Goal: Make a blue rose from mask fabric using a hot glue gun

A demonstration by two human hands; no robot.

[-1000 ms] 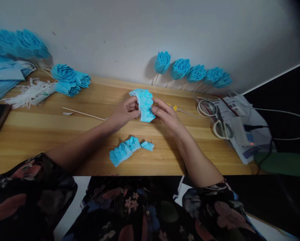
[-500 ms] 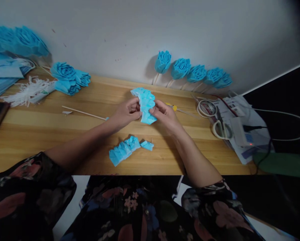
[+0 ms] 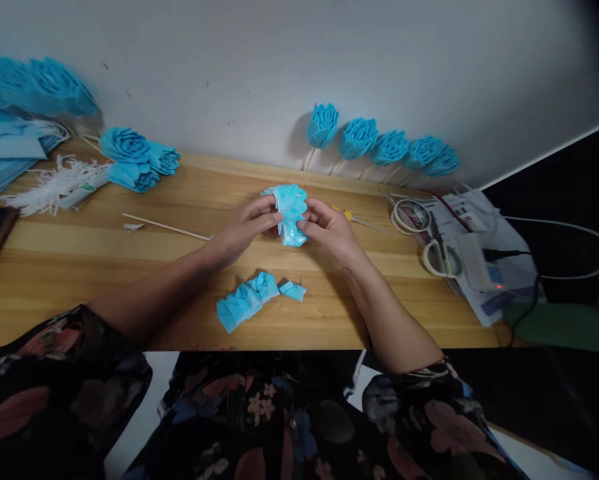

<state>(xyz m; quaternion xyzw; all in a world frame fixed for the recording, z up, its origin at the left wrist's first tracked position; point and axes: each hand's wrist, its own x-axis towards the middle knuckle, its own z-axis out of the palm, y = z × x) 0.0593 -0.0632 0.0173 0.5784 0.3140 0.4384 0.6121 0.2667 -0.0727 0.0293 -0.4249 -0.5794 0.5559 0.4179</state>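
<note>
Above the middle of the table, a pleated strip of blue sheet material (image 3: 292, 200) is held between both hands. My left hand (image 3: 252, 223) pinches its left edge, thumb in front and fingers curled behind. My right hand (image 3: 327, 230) grips the right edge, its thumb pressed on the front face. Nearer to me lies a second folded blue strip (image 3: 247, 301), with a small blue folded piece (image 3: 293, 291) at its right end. A thin wooden stick (image 3: 164, 227) rests left of my left hand, its right end close to that hand.
Blue flowers on sticks (image 3: 358, 138) lean against the wall at the back. More blue flowers (image 3: 127, 145), blue sheets (image 3: 4, 163) and a bundle of white cords (image 3: 44, 187) lie at left. At right are a tape roll (image 3: 410, 217), scissors (image 3: 442, 259) and a power strip (image 3: 482, 263) on papers.
The held blue strip has tilted and now shows a smoother, shinier face. My left thumb has moved up onto its front. The things on the table stay put.
</note>
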